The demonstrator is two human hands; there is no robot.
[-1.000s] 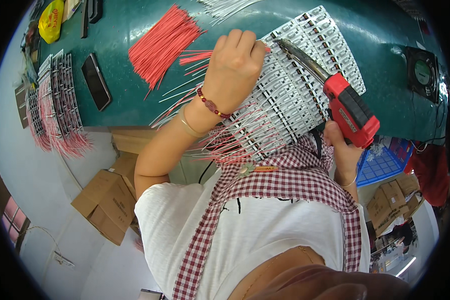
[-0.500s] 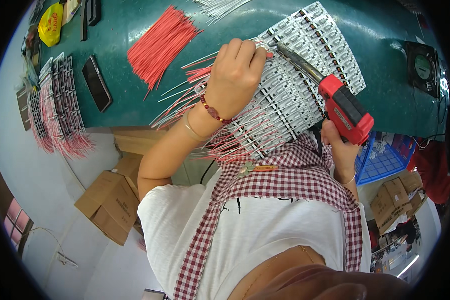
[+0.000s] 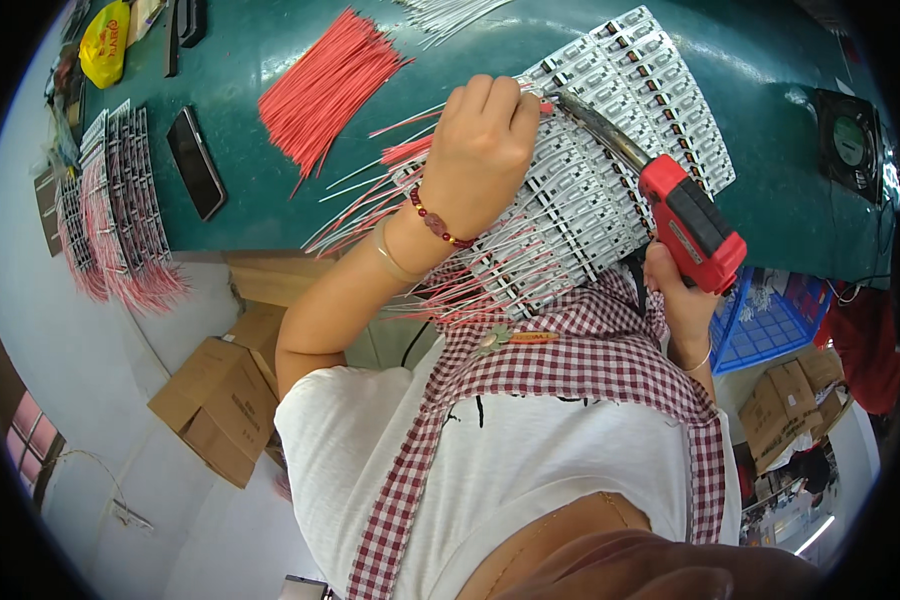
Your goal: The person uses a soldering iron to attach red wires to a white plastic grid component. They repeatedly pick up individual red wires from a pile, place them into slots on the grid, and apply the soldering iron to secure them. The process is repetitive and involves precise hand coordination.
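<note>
A panel of joined white circuit boards [image 3: 660, 100] lies on the green table, many of its boards trailing red and white wires over the near-left edge. My left hand [image 3: 482, 150] is closed over the panel's left part, its fingers pinching red wires [image 3: 410, 150] that stick out on both sides. My right hand [image 3: 680, 290] grips the red and black handle of a soldering gun [image 3: 692, 222]. The gun's metal tip reaches to the boards just right of my left fingertips, close to a red wire end. My left hand hides the wires' middle.
A pile of red wires [image 3: 330, 90] and a bunch of white wires [image 3: 455, 15] lie farther back. Wired boards [image 3: 120, 200] overhang the table's left edge near a phone [image 3: 196, 162]. A small black fan [image 3: 850, 140] stands right, above a blue crate [image 3: 760, 330]. Cardboard boxes [image 3: 215, 410] sit below.
Very little differs. The view has shifted slightly, and both hands, the wires and the soldering gun keep nearly the same positions over the boards.
</note>
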